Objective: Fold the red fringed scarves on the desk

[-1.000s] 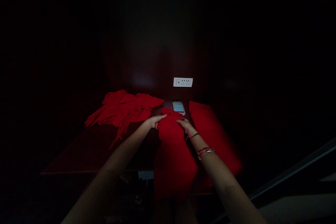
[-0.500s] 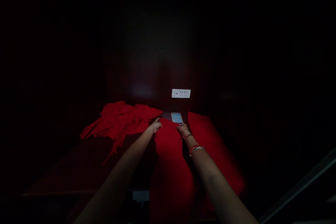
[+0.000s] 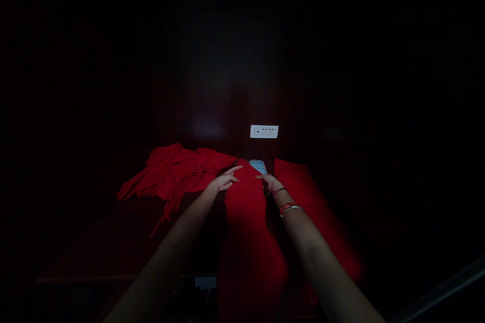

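A long red scarf (image 3: 247,212) lies lengthwise in front of me, its far end on the table and its near part hanging over the front edge. My left hand (image 3: 224,181) rests at its left edge near the far end, fingers stretched and spread on the cloth. Opposite it, my right hand (image 3: 268,181) has the thumb over the scarf's right edge; its other fingers are mostly hidden. Just beyond the scarf's far end is a phone (image 3: 258,166) with a lit screen, partly covered by the cloth.
A crumpled red fringed cloth (image 3: 170,171) lies on the table (image 3: 113,242) to the left. Another red cloth (image 3: 303,192) is laid flat on the right, partly behind my right arm. A white socket plate (image 3: 264,131) is on the wall behind. The surroundings are very dark.
The scarf's far end has moved farther away and covers more of the phone. My left hand's fingers have spread out over the cloth. My right hand has shifted slightly right.
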Available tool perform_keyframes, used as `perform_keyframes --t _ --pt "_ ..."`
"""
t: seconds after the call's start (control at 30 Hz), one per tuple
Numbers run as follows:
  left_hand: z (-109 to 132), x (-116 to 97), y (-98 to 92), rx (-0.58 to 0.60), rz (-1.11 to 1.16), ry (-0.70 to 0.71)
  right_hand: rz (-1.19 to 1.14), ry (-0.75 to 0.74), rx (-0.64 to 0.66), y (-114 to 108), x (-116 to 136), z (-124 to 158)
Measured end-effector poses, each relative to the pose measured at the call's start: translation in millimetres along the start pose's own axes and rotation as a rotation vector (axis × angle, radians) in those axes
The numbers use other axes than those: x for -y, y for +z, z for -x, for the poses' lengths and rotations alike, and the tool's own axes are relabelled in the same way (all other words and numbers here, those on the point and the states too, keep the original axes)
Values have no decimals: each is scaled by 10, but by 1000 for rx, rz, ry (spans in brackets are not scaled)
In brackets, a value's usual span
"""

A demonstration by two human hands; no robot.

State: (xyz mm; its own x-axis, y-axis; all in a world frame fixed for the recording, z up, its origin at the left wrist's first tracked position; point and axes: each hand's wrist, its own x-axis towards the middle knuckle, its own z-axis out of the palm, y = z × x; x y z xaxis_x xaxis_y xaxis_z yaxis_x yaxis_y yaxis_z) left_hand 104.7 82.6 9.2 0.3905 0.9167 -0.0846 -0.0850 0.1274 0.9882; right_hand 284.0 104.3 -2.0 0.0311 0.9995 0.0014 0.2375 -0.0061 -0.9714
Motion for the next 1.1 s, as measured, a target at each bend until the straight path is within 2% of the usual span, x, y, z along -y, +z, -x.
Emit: perform_keyframes --t 0.13,0.33,0.47,0.57,0.63,0.73,0.87,1.0,1.1 --pt "56 7 -88 65 82 45 -85 162 116 -71 9 61" --pt "74 115 -129 164 190 72 -139 224 194 -49 -9 244" --pt "154 -39 -87 210 171 161 -174 98 39 71 4 416" --pt "288 -328 22 237 52 171 -183 -45 -116 104 91 587" --pt "406 -590 145 265 -23 192 -156 -202 -223 39 232 698" --pt "584 -1047 396 382 -42 330 -113 -452 -366 -224 617 838" --pt "668 -1666 850 474 -31 578 -65 -678 -432 -850 1417 1039" --pt "455 -2172 1434 517 13 826 55 -705 -467 -1576 2233 1342" --pt "180 -2372 1833 553 85 936 149 -627 -553 -1972 2575 1450"
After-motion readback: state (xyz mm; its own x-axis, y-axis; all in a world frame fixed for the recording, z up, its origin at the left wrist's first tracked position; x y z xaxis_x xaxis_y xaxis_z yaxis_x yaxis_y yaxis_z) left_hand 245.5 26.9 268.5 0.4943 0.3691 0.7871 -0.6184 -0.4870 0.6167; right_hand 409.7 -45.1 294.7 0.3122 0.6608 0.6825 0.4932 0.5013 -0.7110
